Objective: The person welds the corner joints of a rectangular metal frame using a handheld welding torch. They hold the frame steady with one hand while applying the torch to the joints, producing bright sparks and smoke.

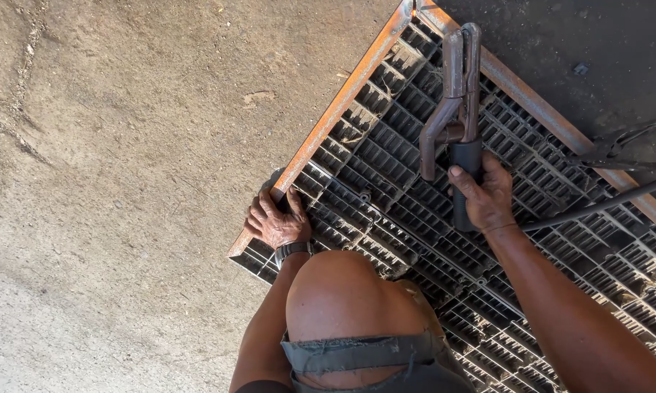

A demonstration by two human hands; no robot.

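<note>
Bright daylight on concrete floor (124, 182) at left, strong warm sun on bare knee (342, 291) and rusty frame edge (328, 120), far right corner in deep shade, metal grating (386, 167) dim, sharp focus, no blur, slight wide-angle stretch

A metalworking yard or workshop; bare concrete floor (124, 182); rusty-framed steel grating (386, 167); welding electrode holder (455, 102) with cable (597, 205).

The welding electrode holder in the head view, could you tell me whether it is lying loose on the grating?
No, the right hand grips the welding electrode holder by its dark handle above the metal grating.
</note>
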